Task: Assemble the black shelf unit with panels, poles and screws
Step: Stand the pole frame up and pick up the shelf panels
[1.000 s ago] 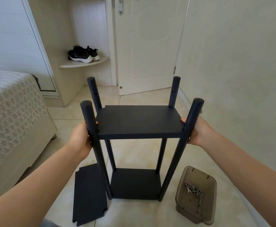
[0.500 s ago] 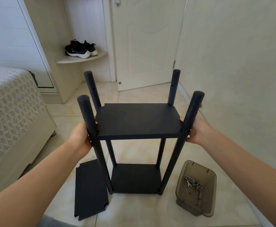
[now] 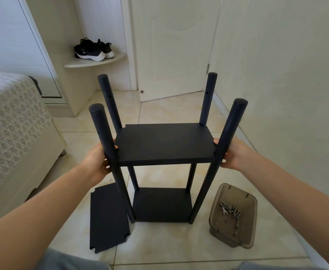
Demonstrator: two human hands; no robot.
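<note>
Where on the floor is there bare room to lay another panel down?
Bare tiles lie behind the shelf unit toward the door, and in front of it between the loose panel and the screw tray. Crowded: the panel lies close by the unit's left side, the tray by its right.

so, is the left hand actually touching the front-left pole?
Touching. Head view: the left hand wraps the front-left pole at the height of the middle panel, and its thumb tip shows on the pole's other side.
</note>
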